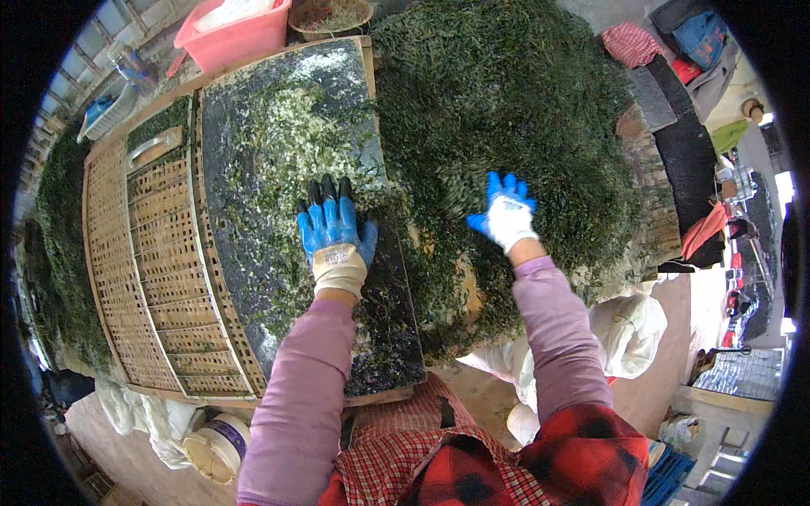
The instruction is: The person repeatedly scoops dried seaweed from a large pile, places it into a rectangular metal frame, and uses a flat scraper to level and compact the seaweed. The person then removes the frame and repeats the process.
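My left hand (335, 231), in a white glove with blue and black rubber coating, lies palm down with fingers apart on a dark board (234, 209) strewn with green plant shreds and white bits. To its right, my right hand (508, 212), in a similar blue and white glove, is held with fingers spread over a large heap of dark green shredded plant material (506, 114). Some shreds beside its fingers look blurred. No object shows in either hand. Left of the board is a woven bamboo tray (158, 234) with slats.
A pink plastic tub (234, 38) with white contents and a round basket (330, 18) stand beyond the board. A wooden-backed tool with a metal handle (155, 147) lies on the tray. White sacks (626, 335) and a bucket (216, 448) are below. Cloths (631, 44) lie at upper right.
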### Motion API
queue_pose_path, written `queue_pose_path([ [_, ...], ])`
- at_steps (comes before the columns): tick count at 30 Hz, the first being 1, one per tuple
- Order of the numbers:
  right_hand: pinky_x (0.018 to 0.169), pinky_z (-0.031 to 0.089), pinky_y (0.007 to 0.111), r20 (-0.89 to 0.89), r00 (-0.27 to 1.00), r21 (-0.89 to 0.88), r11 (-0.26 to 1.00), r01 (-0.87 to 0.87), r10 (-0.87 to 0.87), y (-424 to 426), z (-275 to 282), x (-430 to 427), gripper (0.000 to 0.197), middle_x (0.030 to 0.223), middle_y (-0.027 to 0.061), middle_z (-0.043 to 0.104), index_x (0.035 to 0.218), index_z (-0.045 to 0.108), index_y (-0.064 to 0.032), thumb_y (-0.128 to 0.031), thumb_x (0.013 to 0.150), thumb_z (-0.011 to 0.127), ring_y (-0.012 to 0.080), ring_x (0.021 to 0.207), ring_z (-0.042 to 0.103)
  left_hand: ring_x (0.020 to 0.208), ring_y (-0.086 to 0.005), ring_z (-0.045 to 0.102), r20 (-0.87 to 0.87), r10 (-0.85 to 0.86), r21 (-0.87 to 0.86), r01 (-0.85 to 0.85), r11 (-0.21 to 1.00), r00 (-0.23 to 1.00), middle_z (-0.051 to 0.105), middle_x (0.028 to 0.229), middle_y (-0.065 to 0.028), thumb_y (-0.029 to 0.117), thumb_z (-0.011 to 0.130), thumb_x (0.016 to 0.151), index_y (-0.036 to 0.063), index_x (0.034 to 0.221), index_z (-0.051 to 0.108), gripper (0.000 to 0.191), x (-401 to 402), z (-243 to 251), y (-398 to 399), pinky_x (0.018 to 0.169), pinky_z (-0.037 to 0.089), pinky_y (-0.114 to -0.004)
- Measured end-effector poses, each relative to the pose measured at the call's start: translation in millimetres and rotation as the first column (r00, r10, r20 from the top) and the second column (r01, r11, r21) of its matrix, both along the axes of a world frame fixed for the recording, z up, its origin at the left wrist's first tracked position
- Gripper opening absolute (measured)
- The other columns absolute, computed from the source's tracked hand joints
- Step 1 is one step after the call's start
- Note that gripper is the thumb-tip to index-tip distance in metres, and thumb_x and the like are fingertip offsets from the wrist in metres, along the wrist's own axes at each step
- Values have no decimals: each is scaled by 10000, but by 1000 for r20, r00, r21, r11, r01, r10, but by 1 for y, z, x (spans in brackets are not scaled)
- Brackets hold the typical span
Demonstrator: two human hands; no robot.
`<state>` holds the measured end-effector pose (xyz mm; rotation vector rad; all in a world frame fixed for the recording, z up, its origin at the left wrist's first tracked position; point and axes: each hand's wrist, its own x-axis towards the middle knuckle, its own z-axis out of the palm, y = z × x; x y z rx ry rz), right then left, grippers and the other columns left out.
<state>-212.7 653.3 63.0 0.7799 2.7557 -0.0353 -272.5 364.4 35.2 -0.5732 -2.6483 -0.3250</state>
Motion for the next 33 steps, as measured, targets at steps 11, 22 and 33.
queue_pose_path([
  [11, 747, 533, 281, -336, 620, -942, 265, -208, -709, 39, -36, -9, 669, 1096, 45, 670, 1437, 465, -42, 134, 796, 544, 148, 856, 603, 1143, -411, 517, 73, 4, -6, -3, 1000, 997, 603, 1171, -191, 417, 706, 784, 24, 1197, 608, 579, 0, 7, 1, 1082, 347, -576],
  [22, 816, 516, 352, -762, 413, -607, 327, -724, -499, 63, 270, 33, 300, 1024, 66, 660, 1195, 612, -72, -147, 911, 556, 200, 911, 615, 1169, -397, 518, 72, -16, 7, 16, 1000, 997, 604, 1214, -168, 399, 688, 813, 59, 1216, 600, 535, 2, 9, -2, 1095, 343, -572],
  [33, 753, 516, 311, -766, 553, -500, 845, -189, -330, 68, 314, -14, 486, 980, 48, 677, 1382, 487, -82, -134, 919, 625, 156, 873, 612, 1328, -442, 457, 193, -13, 138, -14, 990, 981, 544, 1400, -241, 465, 568, 880, 33, 1364, 569, 648, -3, -8, -9, 1202, 204, -551],
])
